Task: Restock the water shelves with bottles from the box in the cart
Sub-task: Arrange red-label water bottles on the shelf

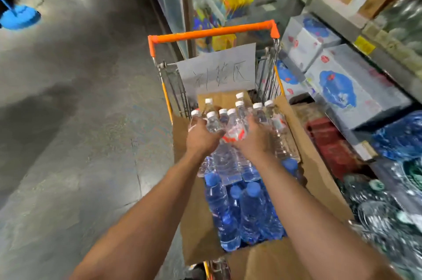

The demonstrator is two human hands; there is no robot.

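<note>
— Where are the hands?
— Over the box in the cart. The left hand and right hand clasp white-capped bottles, seemingly several each.
— The shelves?
— On the right, blurred.

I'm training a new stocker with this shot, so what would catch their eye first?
Probably both hands, left and right, clasped around white-capped bottles at the centre, lifting them over the open box. Next, the cart's orange handle just beyond, with a handwritten paper sign under it. Blue-capped bottles fill the box's near end, and the shelves run along the right.
</note>
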